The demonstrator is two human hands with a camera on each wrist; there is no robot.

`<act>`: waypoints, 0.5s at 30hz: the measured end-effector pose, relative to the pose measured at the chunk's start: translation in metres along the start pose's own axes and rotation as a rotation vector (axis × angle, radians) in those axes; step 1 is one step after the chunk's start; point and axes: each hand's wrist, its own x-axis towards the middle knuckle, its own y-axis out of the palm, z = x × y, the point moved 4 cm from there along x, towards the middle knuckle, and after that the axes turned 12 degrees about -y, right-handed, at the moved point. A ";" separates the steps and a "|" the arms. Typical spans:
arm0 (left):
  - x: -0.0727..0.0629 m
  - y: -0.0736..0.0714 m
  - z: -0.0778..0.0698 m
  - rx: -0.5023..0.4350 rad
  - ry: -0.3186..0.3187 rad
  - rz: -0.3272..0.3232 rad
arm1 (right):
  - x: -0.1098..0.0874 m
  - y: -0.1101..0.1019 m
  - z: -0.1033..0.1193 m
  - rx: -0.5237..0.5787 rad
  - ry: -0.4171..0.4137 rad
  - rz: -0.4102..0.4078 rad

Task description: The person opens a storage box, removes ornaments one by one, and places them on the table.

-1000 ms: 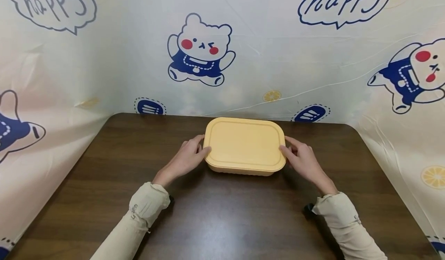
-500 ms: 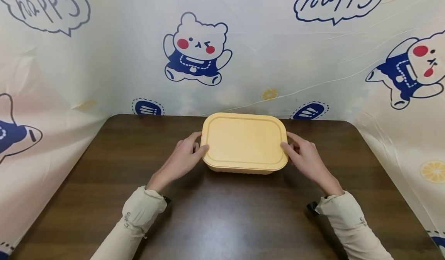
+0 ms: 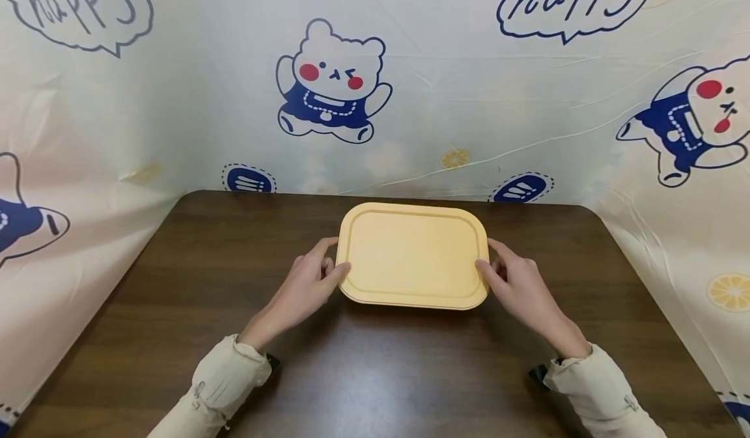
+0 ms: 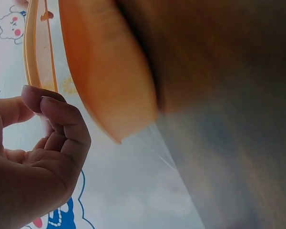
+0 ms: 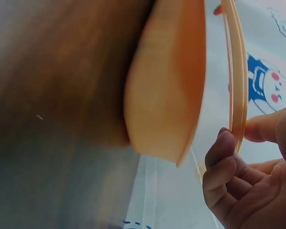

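A yellow rectangular lid (image 3: 413,256) with rounded corners is held level between both hands. My left hand (image 3: 303,287) pinches its left end, thumb on top and fingers beneath. At the opposite end, my right hand (image 3: 526,291) grips the rim the same way. Both wrist views show a gap between the lid and the yellow box (image 4: 114,81) below, which stands on the table apart from the lid. In the head view the lid hides the box, and the inside of the box is not visible.
A dark brown wooden table (image 3: 375,373) with rounded far corners lies under the hands. Its far edge meets a pale curtain (image 3: 469,93) printed with cartoon bears and the word "happy", which also hangs along both sides.
Both hands have raised the lid off the box and brought it slightly towards me. The front wall of the box, visible earlier in the head view, is now covered by the lid.
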 end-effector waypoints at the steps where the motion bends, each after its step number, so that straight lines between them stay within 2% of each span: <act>1: -0.002 0.000 0.001 -0.001 -0.002 -0.004 | -0.002 0.001 0.002 -0.008 0.001 0.004; 7: -0.016 0.001 0.005 -0.001 -0.008 0.010 | -0.013 0.001 0.012 -0.035 -0.005 0.017; 15: -0.035 0.005 0.010 0.007 -0.064 0.100 | -0.029 0.004 0.020 -0.015 -0.031 0.045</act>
